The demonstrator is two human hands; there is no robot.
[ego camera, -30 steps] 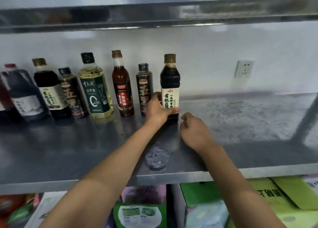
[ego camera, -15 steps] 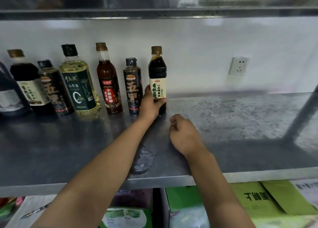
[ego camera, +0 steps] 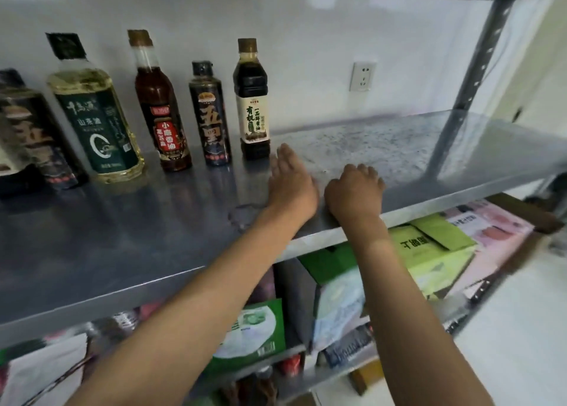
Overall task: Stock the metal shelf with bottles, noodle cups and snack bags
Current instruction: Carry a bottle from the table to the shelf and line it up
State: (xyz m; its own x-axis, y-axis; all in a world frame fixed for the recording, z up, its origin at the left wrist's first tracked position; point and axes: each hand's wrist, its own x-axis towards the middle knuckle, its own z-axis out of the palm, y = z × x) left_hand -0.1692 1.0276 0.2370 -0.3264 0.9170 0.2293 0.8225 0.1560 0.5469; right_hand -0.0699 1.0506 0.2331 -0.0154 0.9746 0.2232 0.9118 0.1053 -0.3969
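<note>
Steel shelf (ego camera: 399, 148) — mottled, bottle-lined — against white wall (ego camera: 306, 52).

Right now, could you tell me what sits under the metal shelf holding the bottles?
Under the metal shelf, a lower level holds green boxes, a green-and-white package and pink packs. The shelf and both forearms cover whatever lies further back.
</note>
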